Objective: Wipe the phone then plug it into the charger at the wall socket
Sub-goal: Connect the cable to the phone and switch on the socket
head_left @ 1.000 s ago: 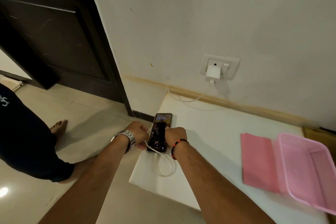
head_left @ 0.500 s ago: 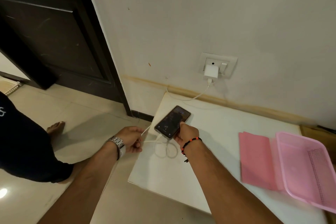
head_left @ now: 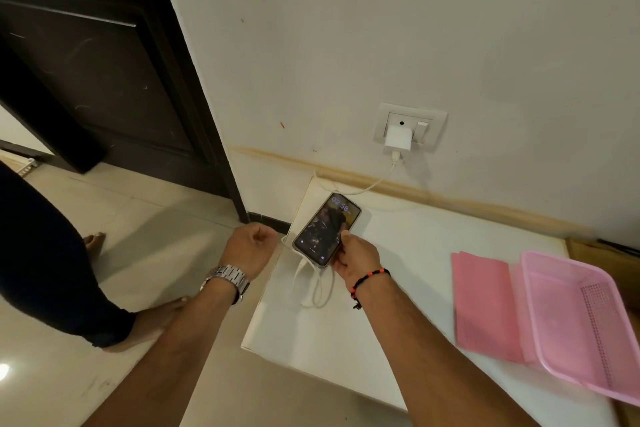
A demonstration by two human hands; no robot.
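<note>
My right hand (head_left: 356, 255) holds the phone (head_left: 327, 229) by its lower right edge, just above the white table (head_left: 398, 340). The screen is lit and faces up, its top tilted toward the wall. A white charger cable (head_left: 313, 291) enters the phone's bottom end, loops on the table, and runs up to the white charger (head_left: 397, 142) plugged into the wall socket (head_left: 410, 126). My left hand (head_left: 249, 243), with a metal watch on its wrist, is curled left of the phone. A bend of the cable is pulled to its fingertips. The folded pink cloth (head_left: 481, 305) lies at the right.
A pink plastic basket (head_left: 581, 322) sits at the table's right end, partly over the cloth. A dark door (head_left: 97, 73) and its frame stand to the left of the wall. Another person's leg and bare feet (head_left: 93, 243) are on the tiled floor at the left.
The phone turned from lying straight between both hands to tilted in my right hand, and its screen lit up. My left hand moved off the phone to the left, keeping the cable.
</note>
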